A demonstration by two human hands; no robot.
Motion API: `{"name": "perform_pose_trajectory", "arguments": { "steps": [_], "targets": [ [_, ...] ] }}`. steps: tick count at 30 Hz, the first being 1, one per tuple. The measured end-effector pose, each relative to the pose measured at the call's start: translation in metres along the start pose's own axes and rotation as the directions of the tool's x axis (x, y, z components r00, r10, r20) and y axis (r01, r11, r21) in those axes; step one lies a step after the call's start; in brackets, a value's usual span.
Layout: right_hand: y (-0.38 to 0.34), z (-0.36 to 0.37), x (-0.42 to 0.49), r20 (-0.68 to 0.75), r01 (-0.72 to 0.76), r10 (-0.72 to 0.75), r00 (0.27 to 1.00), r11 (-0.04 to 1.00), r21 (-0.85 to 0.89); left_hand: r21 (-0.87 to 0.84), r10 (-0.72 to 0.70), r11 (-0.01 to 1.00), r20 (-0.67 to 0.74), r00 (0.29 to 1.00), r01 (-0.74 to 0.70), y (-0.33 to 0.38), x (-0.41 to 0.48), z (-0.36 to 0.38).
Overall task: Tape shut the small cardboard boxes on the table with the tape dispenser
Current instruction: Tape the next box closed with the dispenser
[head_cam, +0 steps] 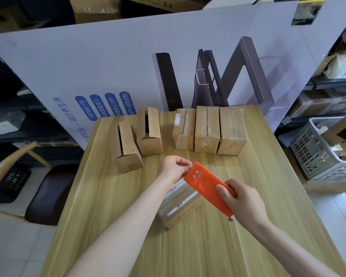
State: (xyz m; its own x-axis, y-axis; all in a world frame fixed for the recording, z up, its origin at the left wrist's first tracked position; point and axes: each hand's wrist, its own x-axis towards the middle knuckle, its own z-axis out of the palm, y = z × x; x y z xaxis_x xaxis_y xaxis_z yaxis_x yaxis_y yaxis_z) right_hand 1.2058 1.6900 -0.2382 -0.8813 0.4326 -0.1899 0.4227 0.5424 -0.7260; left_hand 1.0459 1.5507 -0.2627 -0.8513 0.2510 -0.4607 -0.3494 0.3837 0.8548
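A small cardboard box (pixel 180 204) with a white label lies on the wooden table (pixel 208 246) in front of me. My right hand (pixel 242 200) grips the orange tape dispenser (pixel 206 186) and holds it just above that box. At the dispenser's far tip, my left hand (pixel 175 166) has its fingers curled, pinching there; any tape is too clear to make out. Farther back on the left stand two boxes (pixel 128 150) (pixel 149 134) with open flaps. Three taped boxes (pixel 208 130) sit in a row at the back right.
A large white printed cardboard sheet (pixel 128 66) stands upright behind the table. A wooden chair with a dark seat (pixel 44 196) is at the left. A grey plastic basket (pixel 324 154) holding cardboard sits at the right. Shelves with boxes line both sides.
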Motion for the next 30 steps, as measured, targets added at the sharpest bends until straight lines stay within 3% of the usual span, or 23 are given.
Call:
{"name": "perform_pose_trajectory", "arguments": {
  "steps": [6,10,13,30],
  "targets": [
    [-0.002,-0.004,0.002,-0.038,-0.064,0.061,0.997,0.994,-0.093,0.134,0.039,0.991,-0.088,0.995,-0.027,0.006,0.021,0.020],
    [0.015,-0.018,-0.013,-0.018,-0.122,0.123,0.992,0.992,0.017,0.175,0.033,0.985,-0.176,0.984,-0.002,0.004,0.041,0.003],
    [0.026,-0.020,-0.028,-0.017,-0.146,0.147,0.989,0.988,0.045,0.212,0.029,0.977,-0.164,0.986,0.007,-0.002,0.050,-0.003],
    [0.082,0.021,0.004,-0.026,-0.322,0.330,0.944,0.895,-0.310,0.329,-0.043,0.942,-0.099,0.994,0.074,-0.041,0.082,0.014]
  ]
}}
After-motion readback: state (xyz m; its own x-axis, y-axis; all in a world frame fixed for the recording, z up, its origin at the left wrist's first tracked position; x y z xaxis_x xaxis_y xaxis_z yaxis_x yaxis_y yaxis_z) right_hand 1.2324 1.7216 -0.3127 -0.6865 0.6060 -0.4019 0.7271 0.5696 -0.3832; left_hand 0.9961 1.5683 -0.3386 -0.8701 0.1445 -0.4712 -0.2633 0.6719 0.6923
